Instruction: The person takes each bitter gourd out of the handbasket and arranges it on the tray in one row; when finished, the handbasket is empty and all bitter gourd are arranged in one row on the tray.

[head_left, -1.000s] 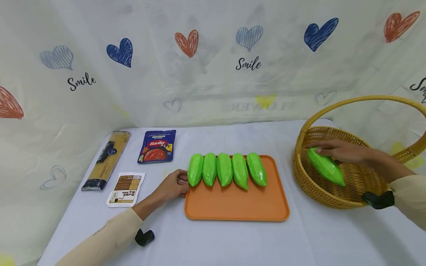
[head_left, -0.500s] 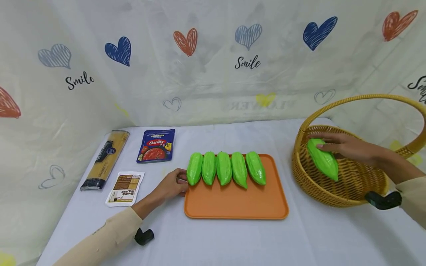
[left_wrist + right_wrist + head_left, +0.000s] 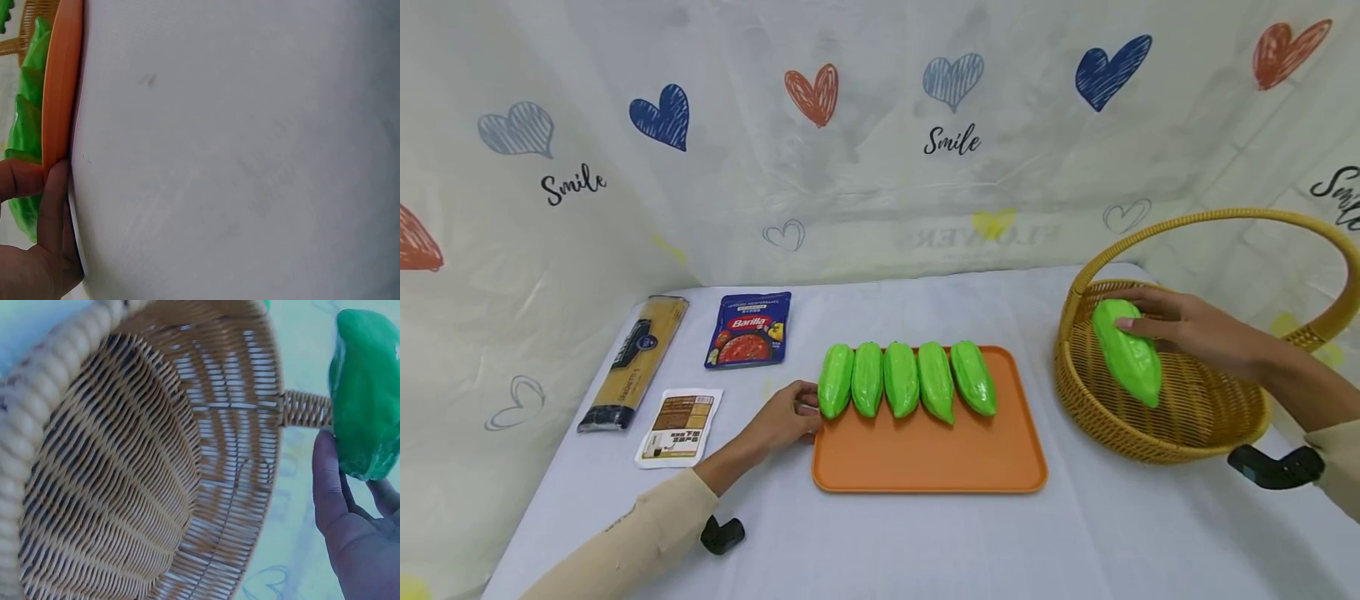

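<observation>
My right hand (image 3: 1198,329) holds a glossy green bitter melon (image 3: 1126,354), thumb on its near side, above the wicker basket (image 3: 1071,383). In the right wrist view the bitter melon (image 3: 365,394) stands out past the basket's rim, beside the handle. My left hand (image 3: 784,418) pinches the left edge of an orange tray (image 3: 928,462). The left wrist view shows thumb and fingers at the tray's rim (image 3: 59,94). Several more bitter melons (image 3: 901,379) lie side by side in a row along the tray's far half, tips toward me.
A spaghetti pack (image 3: 636,358), a blue Barilla sauce pouch (image 3: 748,329) and a small white-and-brown sachet (image 3: 679,427) lie left of the tray on the white tablecloth (image 3: 880,546). The basket's tall handle (image 3: 1217,215) arches over its opening. A heart-printed sheet stands behind.
My right hand has lifted the bitter melon higher over the basket, its tip shifting left and up. The left hand keeps its place at the tray.
</observation>
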A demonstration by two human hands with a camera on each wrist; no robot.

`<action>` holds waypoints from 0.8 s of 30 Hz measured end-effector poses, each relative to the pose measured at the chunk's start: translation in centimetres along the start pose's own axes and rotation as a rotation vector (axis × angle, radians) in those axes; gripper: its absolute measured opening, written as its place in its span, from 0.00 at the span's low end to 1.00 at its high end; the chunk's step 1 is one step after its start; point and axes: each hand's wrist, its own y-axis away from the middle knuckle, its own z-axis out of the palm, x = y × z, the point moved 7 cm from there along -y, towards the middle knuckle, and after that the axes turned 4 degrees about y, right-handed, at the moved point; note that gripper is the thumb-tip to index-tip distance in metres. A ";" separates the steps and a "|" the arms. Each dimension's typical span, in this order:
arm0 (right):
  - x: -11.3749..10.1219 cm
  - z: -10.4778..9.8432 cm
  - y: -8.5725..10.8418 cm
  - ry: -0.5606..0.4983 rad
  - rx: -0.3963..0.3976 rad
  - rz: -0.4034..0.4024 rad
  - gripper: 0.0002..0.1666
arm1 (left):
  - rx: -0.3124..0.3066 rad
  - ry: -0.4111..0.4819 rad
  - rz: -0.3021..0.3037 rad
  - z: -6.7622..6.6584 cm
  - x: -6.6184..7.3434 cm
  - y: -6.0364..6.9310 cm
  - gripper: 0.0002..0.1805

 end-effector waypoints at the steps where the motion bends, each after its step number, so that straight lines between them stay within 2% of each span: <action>1: -0.1 0.1 0.1 -0.013 0.004 -0.003 0.33 | -0.001 -0.004 0.001 0.0 0.0 0.0 0.33; 5: -0.8 0.5 0.5 -0.045 0.026 -0.012 0.30 | -0.002 -0.007 0.002 0.0 -0.2 -0.1 0.33; 10: -1.9 1.2 1.1 -0.030 0.056 -0.022 0.32 | 0.004 0.000 -0.001 0.0 -0.3 -0.2 0.33; 13: -2.6 1.9 1.3 -0.018 0.045 -0.052 0.32 | 0.008 0.000 -0.001 0.0 -0.3 -0.2 0.32; 18: -3.3 2.9 1.3 -0.089 0.008 -0.072 0.30 | 0.011 -0.004 0.001 0.0 -0.3 -0.2 0.32; 24: -4.2 3.7 1.2 -0.098 0.015 -0.097 0.27 | 0.017 -0.001 -0.002 0.0 -0.3 -0.2 0.32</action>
